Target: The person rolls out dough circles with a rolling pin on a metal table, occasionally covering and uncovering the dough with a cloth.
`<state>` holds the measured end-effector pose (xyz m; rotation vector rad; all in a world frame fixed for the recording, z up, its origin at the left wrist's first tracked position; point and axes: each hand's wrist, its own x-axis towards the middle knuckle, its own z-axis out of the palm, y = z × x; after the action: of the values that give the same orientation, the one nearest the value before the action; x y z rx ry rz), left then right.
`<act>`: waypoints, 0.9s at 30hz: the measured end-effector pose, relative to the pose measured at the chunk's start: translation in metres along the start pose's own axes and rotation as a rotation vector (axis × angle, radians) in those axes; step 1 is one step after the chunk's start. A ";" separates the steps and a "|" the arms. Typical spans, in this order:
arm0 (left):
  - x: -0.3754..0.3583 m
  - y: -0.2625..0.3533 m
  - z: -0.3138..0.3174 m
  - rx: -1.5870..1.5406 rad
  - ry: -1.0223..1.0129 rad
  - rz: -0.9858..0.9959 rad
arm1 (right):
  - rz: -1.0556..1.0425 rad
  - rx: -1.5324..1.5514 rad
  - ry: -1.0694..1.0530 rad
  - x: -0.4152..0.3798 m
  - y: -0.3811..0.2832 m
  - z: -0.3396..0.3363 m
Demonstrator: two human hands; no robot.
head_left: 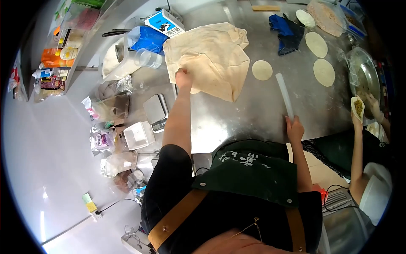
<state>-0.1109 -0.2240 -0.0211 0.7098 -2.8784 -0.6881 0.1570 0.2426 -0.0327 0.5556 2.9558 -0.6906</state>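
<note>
left hand (183, 78) curled, hold undetermined, nearest cloth (215, 57) toward two o'clock; right hand (295, 128) closed round rolling pin (284, 95), pointing eleven-thirty.

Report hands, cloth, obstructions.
Left hand on beige cloth. Right hand gripping white rolling pin. Cloth rumpled on metal table. Nothing visibly blocking either hand.

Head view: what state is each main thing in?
Cloth: rumpled, partly folded over
Left hand: closed on the cloth
Rolling pin: held at one end
Right hand: gripping the rolling pin
Three dough rounds: flat, uncovered
Scale: bare pan
Co-worker's dough piece: open, filling showing
</note>
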 end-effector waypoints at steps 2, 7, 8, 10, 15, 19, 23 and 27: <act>0.004 -0.021 -0.007 -0.002 -0.097 0.101 | -0.008 -0.019 -0.015 0.001 0.002 0.002; -0.046 -0.068 -0.045 -0.154 0.186 0.320 | -0.037 -0.033 -0.019 0.002 0.002 -0.001; -0.065 -0.082 -0.057 -0.135 0.220 0.294 | -0.037 -0.023 -0.014 0.002 -0.001 -0.004; -0.091 -0.167 -0.047 -0.091 0.197 0.192 | -0.043 -0.013 -0.005 0.000 0.000 -0.002; -0.193 -0.154 -0.054 -0.020 0.192 -0.022 | -0.060 0.022 0.015 0.001 0.005 0.002; -0.220 -0.047 -0.022 -0.322 0.095 0.286 | -0.070 0.033 0.029 0.002 0.002 0.001; -0.193 0.081 0.017 -0.396 -0.127 0.530 | -0.076 0.044 0.065 0.003 0.005 0.006; -0.145 0.164 0.073 -0.328 -0.212 0.729 | -0.036 0.021 0.022 0.001 0.001 0.001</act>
<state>-0.0649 0.0017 -0.0107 -0.4594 -2.7663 -1.0986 0.1565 0.2433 -0.0337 0.5161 2.9889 -0.7242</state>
